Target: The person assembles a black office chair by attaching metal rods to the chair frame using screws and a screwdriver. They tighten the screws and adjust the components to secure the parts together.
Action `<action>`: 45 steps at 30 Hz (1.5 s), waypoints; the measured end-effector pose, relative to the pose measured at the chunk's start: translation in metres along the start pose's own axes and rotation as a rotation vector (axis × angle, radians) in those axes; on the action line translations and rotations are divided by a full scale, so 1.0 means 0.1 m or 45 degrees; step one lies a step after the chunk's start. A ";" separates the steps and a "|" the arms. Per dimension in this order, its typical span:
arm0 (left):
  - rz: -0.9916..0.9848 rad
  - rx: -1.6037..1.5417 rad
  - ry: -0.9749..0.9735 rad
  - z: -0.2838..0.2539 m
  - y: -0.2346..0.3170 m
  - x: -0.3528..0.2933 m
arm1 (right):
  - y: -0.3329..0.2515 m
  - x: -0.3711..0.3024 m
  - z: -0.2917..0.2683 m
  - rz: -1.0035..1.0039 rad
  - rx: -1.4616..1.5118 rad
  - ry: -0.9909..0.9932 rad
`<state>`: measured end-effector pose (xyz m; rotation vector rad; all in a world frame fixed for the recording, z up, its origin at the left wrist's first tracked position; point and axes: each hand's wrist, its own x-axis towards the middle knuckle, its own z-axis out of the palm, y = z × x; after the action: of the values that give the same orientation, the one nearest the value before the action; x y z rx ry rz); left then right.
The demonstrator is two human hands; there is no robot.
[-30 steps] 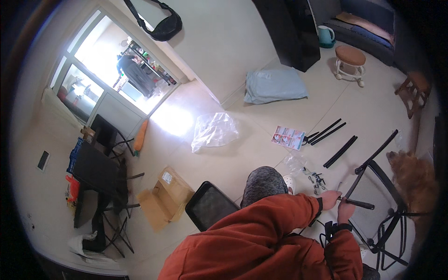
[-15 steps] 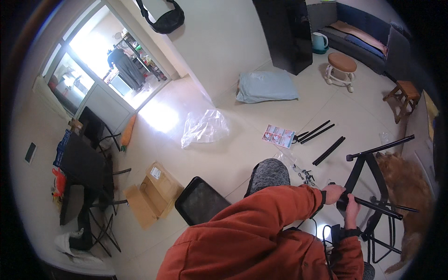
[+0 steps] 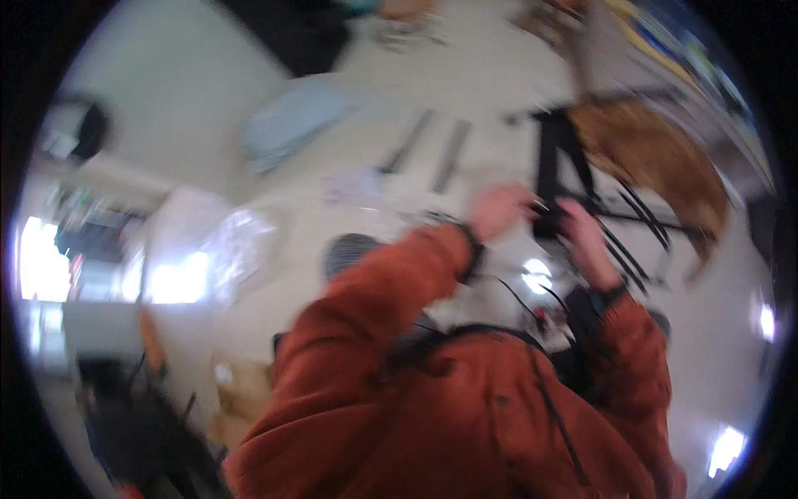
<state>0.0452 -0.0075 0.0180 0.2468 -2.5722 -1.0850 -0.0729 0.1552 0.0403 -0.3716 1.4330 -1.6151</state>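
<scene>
Motion smears the picture. A black tubular frame (image 3: 547, 162) with crossing bars stands on the floor in front of me. My left hand (image 3: 501, 209) comes in from the left, its fingers curled at the near dark end of the frame. My right hand (image 3: 585, 241) closes on the same end from the other side. The hands are close together, and the exact spot where their fingers meet the frame is blurred. Thin black tubes (image 3: 625, 254) of the frame run off past my right hand.
Beyond the frame lies a brown furry dog (image 3: 661, 154). Loose black bars (image 3: 451, 156), a printed sheet (image 3: 353, 186) and small dark parts (image 3: 434, 218) lie left of it. Farther out are a blue-grey package (image 3: 297, 122), a clear plastic bag (image 3: 241, 249) and a cardboard box (image 3: 241, 395).
My view has swung, so the room appears turned and shifted. Both hands stay at the frame's end, now nearer the middle of the view.
</scene>
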 end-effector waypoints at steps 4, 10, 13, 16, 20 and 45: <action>0.235 -0.028 0.032 -0.13 0.03 0.04 | -0.04 -0.07 0.03 0.074 0.092 0.295; 0.106 -0.109 -0.144 -0.37 0.22 0.14 | -0.13 -0.09 0.09 -0.002 0.315 0.309; 0.127 -0.115 -0.158 -0.28 0.27 0.22 | -0.14 -0.13 -0.08 0.001 0.356 0.290; 0.178 -0.131 -0.128 -0.23 0.27 0.28 | -0.13 -0.13 -0.16 0.026 0.386 0.283; 0.352 -0.013 -0.038 -0.20 0.29 0.41 | -0.17 -0.16 -0.19 0.010 0.421 0.301; 0.288 0.298 -0.294 -0.03 0.45 0.36 | -0.16 -0.16 -0.23 0.110 0.343 0.302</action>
<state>0.0113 0.0114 0.0608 -0.1206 -2.8475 -0.7713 -0.0878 0.1798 0.0534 0.0382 1.3585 -1.7974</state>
